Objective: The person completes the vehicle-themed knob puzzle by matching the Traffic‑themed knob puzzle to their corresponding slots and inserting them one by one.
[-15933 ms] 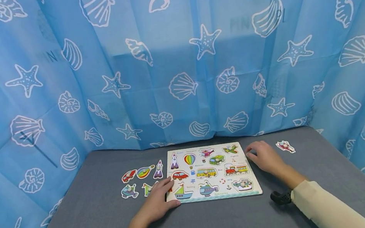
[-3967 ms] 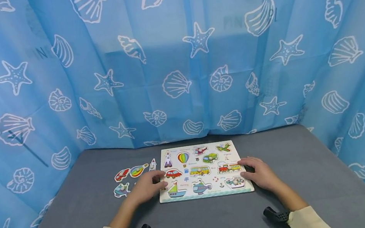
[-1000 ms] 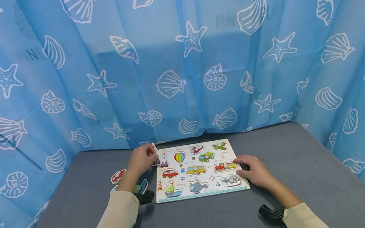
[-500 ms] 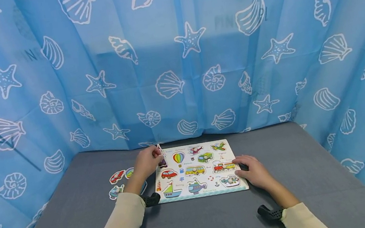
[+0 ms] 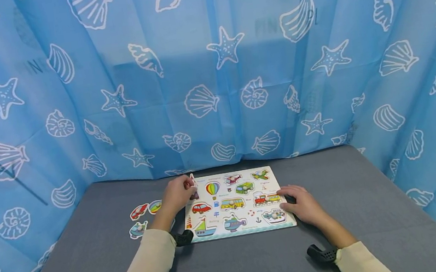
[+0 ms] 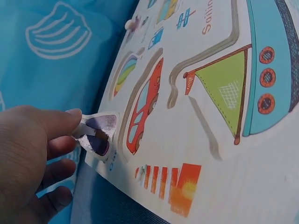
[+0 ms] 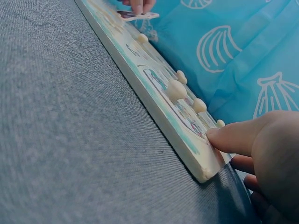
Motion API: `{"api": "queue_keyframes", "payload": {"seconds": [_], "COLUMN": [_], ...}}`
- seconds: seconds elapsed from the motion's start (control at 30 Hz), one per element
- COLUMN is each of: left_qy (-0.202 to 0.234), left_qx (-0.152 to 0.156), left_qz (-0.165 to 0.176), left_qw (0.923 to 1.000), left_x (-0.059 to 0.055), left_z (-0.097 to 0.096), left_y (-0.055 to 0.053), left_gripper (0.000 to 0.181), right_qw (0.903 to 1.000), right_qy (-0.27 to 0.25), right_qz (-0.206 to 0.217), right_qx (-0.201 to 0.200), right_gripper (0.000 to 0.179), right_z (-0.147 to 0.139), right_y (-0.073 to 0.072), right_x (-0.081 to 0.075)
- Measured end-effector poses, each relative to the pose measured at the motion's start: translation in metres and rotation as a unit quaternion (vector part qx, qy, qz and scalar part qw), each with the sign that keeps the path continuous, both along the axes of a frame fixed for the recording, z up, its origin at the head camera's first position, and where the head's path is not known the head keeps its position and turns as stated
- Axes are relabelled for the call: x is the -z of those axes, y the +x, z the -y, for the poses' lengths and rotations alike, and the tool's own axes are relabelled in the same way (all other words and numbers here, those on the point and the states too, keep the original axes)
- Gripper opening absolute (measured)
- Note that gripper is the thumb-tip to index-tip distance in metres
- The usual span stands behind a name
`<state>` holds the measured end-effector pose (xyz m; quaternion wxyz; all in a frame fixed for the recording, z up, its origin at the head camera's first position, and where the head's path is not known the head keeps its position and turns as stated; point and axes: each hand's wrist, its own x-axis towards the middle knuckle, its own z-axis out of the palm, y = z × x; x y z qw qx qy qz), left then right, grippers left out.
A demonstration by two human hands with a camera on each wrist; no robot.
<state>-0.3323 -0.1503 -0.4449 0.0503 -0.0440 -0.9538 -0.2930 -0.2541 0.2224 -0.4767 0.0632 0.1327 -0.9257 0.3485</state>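
Observation:
My left hand (image 5: 177, 194) pinches a purple-and-white rocket puzzle piece (image 6: 102, 133) by its knob, over the far left corner of the wooden vehicle puzzle board (image 5: 240, 232). In the head view, the piece covers the printed rocket place. The left wrist view shows the piece tilted, its lower end by the printed car's recess. On the board's right edge rests my right hand (image 5: 304, 203), thumb (image 7: 233, 135) on the top face near the ship piece (image 5: 274, 216), other fingers partly hidden past the edge.
Left of the board lie loose pieces: a red car (image 5: 139, 211), a balloon (image 5: 154, 206) and a submarine (image 5: 138, 230); the left forearm hides part of this group. Knobbed pieces such as the train (image 5: 267, 198) sit in the board. A blue shell-patterned curtain (image 5: 213, 99) hangs behind the table.
The left hand left the board's left edge, picked up the rocket and brought it rightward over the corner. The helicopter-like piece formerly at right has gone from there. The right hand has stayed put lately.

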Motion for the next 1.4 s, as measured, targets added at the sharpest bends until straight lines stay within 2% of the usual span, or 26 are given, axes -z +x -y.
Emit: {"api": "queue_keyframes", "payload": {"seconds": [0.4,0.67,0.93,1.17,1.4], "left_qy": [-0.008,-0.004,-0.005,0.007,0.019], "left_qx": [-0.003,-0.01,-0.012,-0.023,-0.004], "left_qz": [0.0,0.011,0.004,0.0,-0.018], "left_qw": [1.0,0.9999,0.9999,0.9997,0.9996], "left_x": [0.008,0.014,0.018,0.017,0.013], "left_z": [0.002,0.002,0.003,0.004,0.011], "left_y": [0.001,-0.002,-0.003,-0.001,0.006], "left_gripper": [0.014,0.018,0.023,0.024,0.023], "right_qw": [1.0,0.9999,1.0,0.9999,1.0], "right_qy": [0.0,-0.001,-0.001,-0.004,-0.001], "right_qz": [0.002,0.009,0.008,0.008,0.007], "right_qx": [0.002,0.005,0.005,0.007,0.005], "right_gripper": [0.035,0.035,0.034,0.034,0.035], "right_z": [-0.001,0.001,0.0,0.0,-0.001], "right_y": [0.0,0.001,-0.001,-0.001,0.0], "right_x": [0.001,0.001,0.002,0.002,0.001]}}
